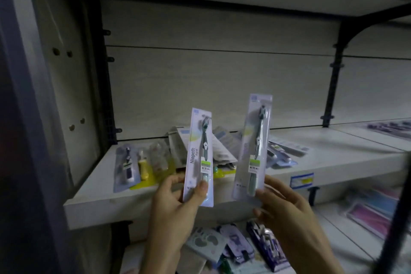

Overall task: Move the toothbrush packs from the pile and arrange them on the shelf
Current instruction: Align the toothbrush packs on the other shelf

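2 toothbrush packs are being held upright in front of the shelf [322, 162]: the left pack [198, 158], printed "Niepoth", is being pinched at its lower end by the left hand [175, 198], thumb pressing its front, and the right pack [253, 147], at 3 o'clock from it and slightly higher, is being pinched at its bottom by the right hand [282, 204]. The pile [222, 149] is lying behind them at 12 o'clock, with 3 packs in a row [142, 162] at 9 o'clock on the shelf. Judging by this, the carrying step is underway, and the next move is calling for laying both packs flat beside that row, edges aligned.
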Demonstrator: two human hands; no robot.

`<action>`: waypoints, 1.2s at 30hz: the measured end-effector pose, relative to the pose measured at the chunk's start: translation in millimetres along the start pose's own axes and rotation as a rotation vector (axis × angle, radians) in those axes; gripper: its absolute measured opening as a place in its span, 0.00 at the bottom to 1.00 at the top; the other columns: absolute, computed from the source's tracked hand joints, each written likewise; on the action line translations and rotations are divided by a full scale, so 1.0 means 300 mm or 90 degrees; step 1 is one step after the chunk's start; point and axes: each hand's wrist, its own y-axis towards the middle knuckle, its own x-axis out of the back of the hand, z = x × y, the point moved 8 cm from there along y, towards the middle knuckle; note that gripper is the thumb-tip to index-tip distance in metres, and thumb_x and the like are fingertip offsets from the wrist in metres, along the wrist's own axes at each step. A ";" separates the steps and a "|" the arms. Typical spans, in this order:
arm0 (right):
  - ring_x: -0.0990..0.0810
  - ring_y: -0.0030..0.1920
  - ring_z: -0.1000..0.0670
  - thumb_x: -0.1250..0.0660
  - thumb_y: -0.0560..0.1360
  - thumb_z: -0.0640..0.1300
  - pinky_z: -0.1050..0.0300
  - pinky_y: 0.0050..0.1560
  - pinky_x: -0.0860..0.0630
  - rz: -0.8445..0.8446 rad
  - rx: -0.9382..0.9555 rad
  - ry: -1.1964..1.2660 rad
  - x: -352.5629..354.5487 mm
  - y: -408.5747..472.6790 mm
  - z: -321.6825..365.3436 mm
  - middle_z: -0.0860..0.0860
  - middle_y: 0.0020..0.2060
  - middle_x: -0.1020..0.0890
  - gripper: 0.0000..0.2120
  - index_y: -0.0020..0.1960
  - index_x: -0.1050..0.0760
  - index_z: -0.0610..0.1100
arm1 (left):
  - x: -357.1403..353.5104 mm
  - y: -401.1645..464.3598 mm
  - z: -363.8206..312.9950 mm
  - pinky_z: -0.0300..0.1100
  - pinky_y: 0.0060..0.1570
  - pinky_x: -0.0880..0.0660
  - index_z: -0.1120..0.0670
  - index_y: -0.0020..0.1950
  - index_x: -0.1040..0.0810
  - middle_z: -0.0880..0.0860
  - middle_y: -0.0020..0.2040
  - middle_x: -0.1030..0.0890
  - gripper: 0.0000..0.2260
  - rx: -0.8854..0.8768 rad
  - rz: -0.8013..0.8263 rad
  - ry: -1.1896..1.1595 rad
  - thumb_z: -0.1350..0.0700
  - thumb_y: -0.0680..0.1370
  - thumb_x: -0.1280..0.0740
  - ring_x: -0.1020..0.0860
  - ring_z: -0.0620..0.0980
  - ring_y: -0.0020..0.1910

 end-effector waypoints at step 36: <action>0.19 0.40 0.48 0.34 0.76 0.41 0.56 0.38 0.26 -0.316 0.093 -0.047 1.866 -0.127 0.569 0.47 0.39 0.15 0.06 0.50 0.19 0.46 | -1.878 -0.659 0.273 0.55 0.52 0.23 0.56 0.50 0.25 0.52 0.39 0.15 0.12 0.055 0.383 0.002 0.58 0.71 0.26 0.17 0.55 0.43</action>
